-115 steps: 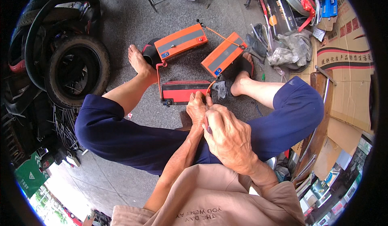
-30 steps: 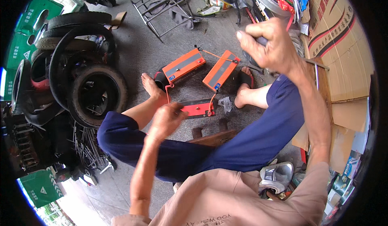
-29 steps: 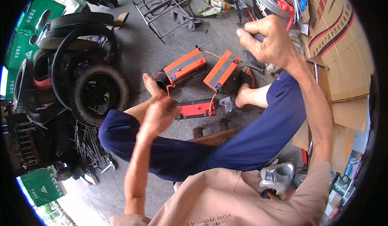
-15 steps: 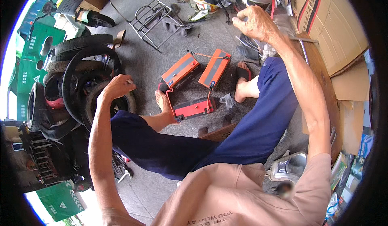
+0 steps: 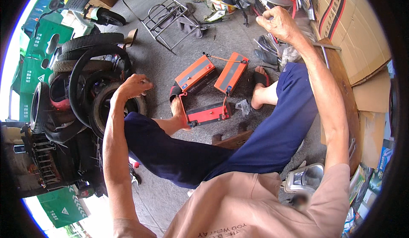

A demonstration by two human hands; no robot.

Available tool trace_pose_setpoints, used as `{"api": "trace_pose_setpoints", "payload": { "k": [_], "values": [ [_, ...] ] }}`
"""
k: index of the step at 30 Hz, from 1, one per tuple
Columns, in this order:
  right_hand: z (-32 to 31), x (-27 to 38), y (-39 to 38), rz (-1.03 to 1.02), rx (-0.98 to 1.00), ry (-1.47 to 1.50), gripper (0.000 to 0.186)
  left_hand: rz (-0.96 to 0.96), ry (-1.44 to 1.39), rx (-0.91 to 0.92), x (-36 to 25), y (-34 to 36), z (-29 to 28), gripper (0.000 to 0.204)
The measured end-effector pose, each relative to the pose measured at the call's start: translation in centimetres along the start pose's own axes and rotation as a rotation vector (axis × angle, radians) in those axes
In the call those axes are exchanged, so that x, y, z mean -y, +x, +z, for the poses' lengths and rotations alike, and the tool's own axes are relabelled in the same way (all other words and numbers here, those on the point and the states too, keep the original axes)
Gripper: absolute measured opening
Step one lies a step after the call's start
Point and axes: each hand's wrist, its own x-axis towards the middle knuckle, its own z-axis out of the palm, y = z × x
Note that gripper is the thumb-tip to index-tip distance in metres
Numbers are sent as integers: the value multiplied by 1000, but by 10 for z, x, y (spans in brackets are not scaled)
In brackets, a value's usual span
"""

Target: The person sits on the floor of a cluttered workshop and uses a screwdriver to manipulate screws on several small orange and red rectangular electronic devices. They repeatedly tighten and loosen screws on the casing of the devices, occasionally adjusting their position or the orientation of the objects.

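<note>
I sit on a low wooden stool (image 5: 232,141) with my legs in dark blue trousers spread on the concrete floor. Between my feet lie three orange-red battery blocks (image 5: 211,112), (image 5: 194,73), (image 5: 231,72), joined by thin wires. My left hand (image 5: 134,86) is stretched out to the left, fingers curled, beside a stack of black tyres (image 5: 91,74). My right hand (image 5: 277,24) reaches up and right into a heap of tools and metal parts (image 5: 269,50); whether it grips anything I cannot tell.
A metal rack frame (image 5: 168,16) lies on the floor at the top. Cardboard boxes (image 5: 355,29) stand along the right. Green crates (image 5: 36,46) and a dark machine part (image 5: 40,165) sit at the left. A small crumpled wrapper (image 5: 244,107) lies by my right foot.
Both hands have left the batteries. My left hand swung out left toward the tyres, my right hand rose up right into the tool heap, and my view shifted upward.
</note>
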Motion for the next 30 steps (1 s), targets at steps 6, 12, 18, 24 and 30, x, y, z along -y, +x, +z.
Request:
{"api": "trace_pose_setpoints", "payload": {
  "k": [6,12,18,24,30],
  "values": [
    [11,5,4,29,76,22,38,-126,-131,34,26,-5,6,39],
    [16,-15,9,6,106,6,44,-159,-77,112,40,5,12,33],
    [26,-23,14,-2,185,17,47,-102,-40,90,34,25,14,34],
    [34,-33,15,139,309,92,47,-131,53,190,32,50,25,42],
    [40,-27,12,123,367,89,50,-72,64,87,34,59,26,42]
  ]
}}
